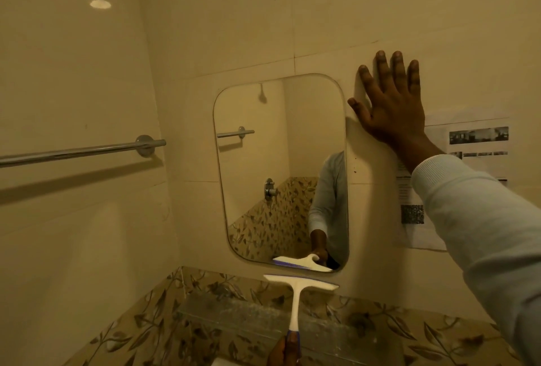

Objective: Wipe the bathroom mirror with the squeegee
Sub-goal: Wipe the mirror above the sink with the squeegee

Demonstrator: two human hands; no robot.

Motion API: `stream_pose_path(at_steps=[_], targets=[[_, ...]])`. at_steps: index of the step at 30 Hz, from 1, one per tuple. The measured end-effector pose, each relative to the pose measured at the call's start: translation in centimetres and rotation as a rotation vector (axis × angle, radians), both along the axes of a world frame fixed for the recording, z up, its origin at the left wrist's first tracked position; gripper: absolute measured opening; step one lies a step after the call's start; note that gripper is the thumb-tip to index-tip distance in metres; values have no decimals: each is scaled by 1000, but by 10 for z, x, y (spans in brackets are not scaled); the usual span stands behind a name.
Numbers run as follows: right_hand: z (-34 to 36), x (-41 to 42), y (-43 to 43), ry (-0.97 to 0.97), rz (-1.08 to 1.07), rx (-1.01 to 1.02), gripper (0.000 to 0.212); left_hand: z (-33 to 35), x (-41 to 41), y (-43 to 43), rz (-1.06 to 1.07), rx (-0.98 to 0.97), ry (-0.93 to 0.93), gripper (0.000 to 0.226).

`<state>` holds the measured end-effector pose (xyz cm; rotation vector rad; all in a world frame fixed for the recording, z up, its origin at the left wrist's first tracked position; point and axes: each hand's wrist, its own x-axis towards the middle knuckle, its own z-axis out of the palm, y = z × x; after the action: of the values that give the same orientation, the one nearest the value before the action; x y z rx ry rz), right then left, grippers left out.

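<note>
Nothing here can be read. The printed paper notice (474,143) taped to the wall right of the mirror (281,166) carries small photos, a blurred code square and text too tiny to decipher.

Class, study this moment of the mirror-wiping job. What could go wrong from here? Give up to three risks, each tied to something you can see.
1. The squeegee is held only at the handle's very end by the left hand, so the blade may wobble or leave streaks once it presses the mirror.
2. The right hand is flat on the wall beside the mirror, partly over a taped paper notice; leaning there could tear or loosen it.
</note>
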<state>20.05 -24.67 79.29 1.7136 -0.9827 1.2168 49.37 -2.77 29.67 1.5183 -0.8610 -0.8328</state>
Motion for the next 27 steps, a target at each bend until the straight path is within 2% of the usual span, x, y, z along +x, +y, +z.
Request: stream_pose_path(at_steps=[1, 2, 4, 5, 6, 7, 8, 9, 10, 11, 12, 15, 19, 21, 24, 27], targets=[[0, 0, 0, 1, 0, 1, 80, -61, 33, 21, -56, -7, 118, 32], [-1, 0, -1, 1, 0, 2, 80, -57, 38, 23, -86, 3, 216, 33], [0, 0, -1, 5, -4, 6, 80, -51, -11, 32, -124, -42, 186, 36], [0, 1, -1, 7, -5, 10, 80, -43, -78, 7, -131, -4, 213, 38], [0, 1, -1, 6, -5, 13, 80, -38, -78, 10, -158, 54, 251, 39], [0, 1, -1, 3, -4, 17, 80, 19, -61, 13, -260, -33, 337, 41], [-1, 0, -1, 1, -2, 25, 81, 71, -45, 14, -269, -116, 493, 43], [0, -1, 0, 4, 1, 36, 82, 107, -34, 7, -336, -58, 260, 51], [0, -2, 3, 13, 8, 50, 82, 137, -47, 8, -367, -36, 317, 49], [1, -3, 6, 26, 21, 67, 83, 148, -48, 21, -146, -82, 235, 49], [2, -4, 9, 41, 40, 90, 83, 160, -64, 30, -75, -136, 313, 47], [0, -10, 22, 43, 111, 174, 83, 196, -71, 34, -48, -283, 330, 47], [-37, -7, 63, -103, 185, 189, 72, 247, -61, 42, -74, -331, 291, 49], [-74, 4, 98, -268, 355, 208, 57, 256, -63, 44, -114, -388, 297, 53], [-145, 25, 172, -593, 741, 419, 23, 261, -67, 47, -180, -428, 374, 53], [-219, 49, 245, -725, 917, 669, 18, 251, -76, 49, -205, -466, 389, 56]])
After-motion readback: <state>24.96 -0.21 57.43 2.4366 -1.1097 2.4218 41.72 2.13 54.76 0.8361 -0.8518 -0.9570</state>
